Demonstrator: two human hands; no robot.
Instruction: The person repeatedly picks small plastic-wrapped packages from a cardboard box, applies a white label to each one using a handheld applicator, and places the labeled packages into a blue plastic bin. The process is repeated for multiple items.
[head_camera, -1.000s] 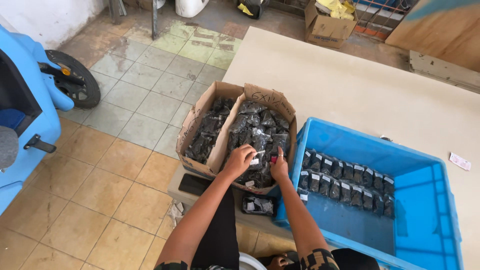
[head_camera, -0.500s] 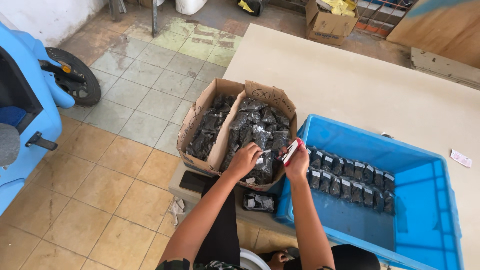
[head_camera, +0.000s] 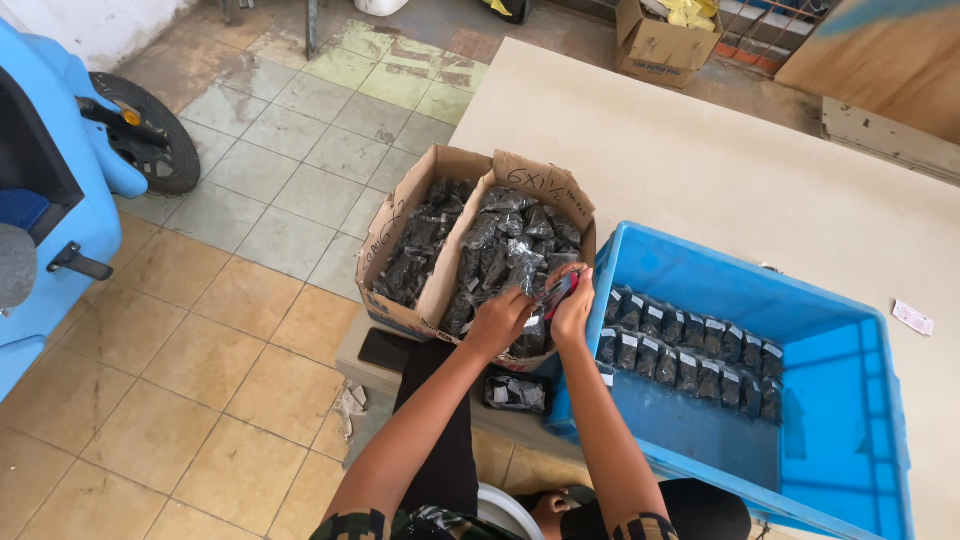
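Risk: the small dark packet sits right over the gap between the cardboard box and the blue crate; a loose pinch likely drops it toward the floor. The crate overhangs the tabletop edge (a nudge could tip it). Left hand is closed on the packet, arm extended. Right hand pinches a red tool against it, wrist bent inward.
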